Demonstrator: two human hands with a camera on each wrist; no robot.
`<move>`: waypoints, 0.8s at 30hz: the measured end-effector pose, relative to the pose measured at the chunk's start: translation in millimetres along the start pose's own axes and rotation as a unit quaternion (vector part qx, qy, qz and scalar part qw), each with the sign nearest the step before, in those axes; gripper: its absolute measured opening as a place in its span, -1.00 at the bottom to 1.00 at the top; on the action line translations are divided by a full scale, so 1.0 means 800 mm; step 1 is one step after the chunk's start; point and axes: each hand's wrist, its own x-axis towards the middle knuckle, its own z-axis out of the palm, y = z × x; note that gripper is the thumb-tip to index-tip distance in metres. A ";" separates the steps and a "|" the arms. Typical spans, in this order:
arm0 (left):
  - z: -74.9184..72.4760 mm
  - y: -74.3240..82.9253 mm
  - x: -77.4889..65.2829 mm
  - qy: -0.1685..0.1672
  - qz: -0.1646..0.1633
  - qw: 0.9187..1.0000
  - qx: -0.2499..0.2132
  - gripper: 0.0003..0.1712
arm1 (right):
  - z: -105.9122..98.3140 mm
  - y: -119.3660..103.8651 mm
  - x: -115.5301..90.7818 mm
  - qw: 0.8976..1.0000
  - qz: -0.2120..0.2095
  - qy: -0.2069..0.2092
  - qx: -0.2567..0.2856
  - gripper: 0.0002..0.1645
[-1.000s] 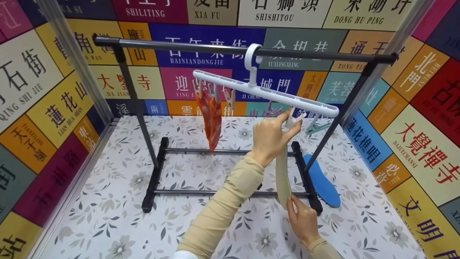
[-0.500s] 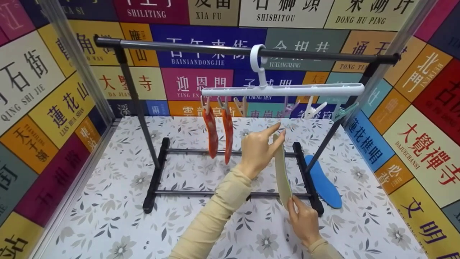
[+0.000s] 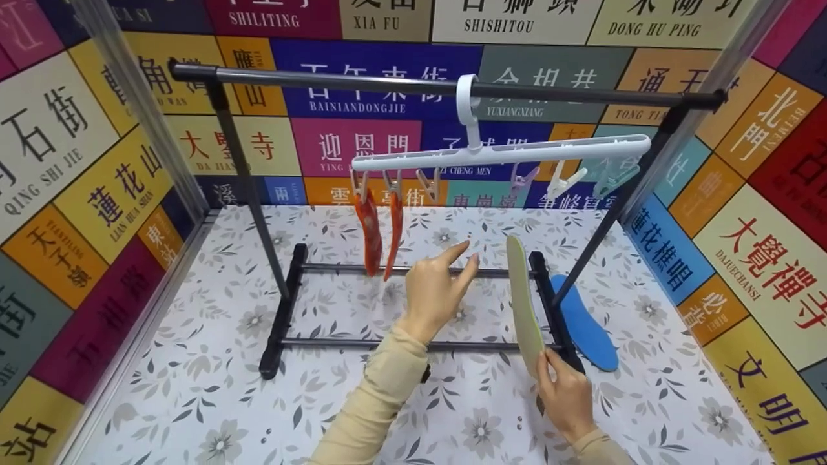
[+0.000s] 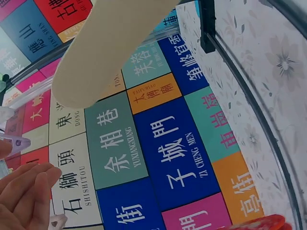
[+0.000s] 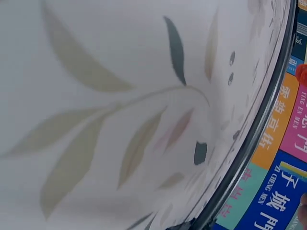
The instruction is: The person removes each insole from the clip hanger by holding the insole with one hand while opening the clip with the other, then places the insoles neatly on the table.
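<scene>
My right hand (image 3: 565,394) pinches the lower end of a pale insole (image 3: 526,310), which stands upright above the rack's right foot. In the left wrist view the same insole (image 4: 110,48) fills the top. My left hand (image 3: 436,287) is in the air left of the insole, holding nothing, index finger and thumb apart. Above both hands a white clip hanger (image 3: 517,154) hangs from the rack. Two orange-red insoles (image 3: 369,236) dangle from its left clips. A white clip (image 3: 565,181), a purple clip (image 3: 522,179) and a green clip (image 3: 617,183) hold nothing.
A black garment rack (image 3: 242,187) stands on the flower-patterned tablecloth (image 3: 219,394), its two low bars crossing between the feet. A blue insole (image 3: 586,332) lies flat beyond the right foot. Printed walls (image 3: 381,64) enclose the back and sides.
My left hand has left the white clip and come down and left, away from the insole. The hanger has swung, its right end now higher. My right hand has shifted slightly right with the insole.
</scene>
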 end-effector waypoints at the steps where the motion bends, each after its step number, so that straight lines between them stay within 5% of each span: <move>1: -0.001 -0.001 -0.003 -0.003 -0.005 1.000 -0.003 -0.67 | -0.002 0.002 0.002 1.000 0.001 0.004 -0.002 -0.79; 24: -0.002 -0.019 -0.067 -0.031 -0.052 0.998 -0.010 -0.67 | -0.065 0.053 -0.002 0.997 0.026 0.026 -0.062 -0.76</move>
